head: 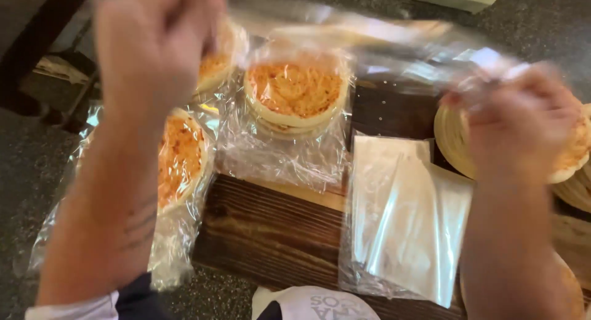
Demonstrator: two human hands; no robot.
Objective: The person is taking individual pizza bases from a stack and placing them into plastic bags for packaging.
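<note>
Both hands (154, 43) stretch clear bag (369, 43) crosswise (blurred), left-to-right.

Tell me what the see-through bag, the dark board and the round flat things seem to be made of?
The bag stretched between the left hand and right hand looks like thin clear plastic: glossy, crinkly, see-through. The board seems dark stained wood, since grain lines show. The round flat things look like baked dough with an orange-red topping, probably sauce, wrapped in plastic.
</note>
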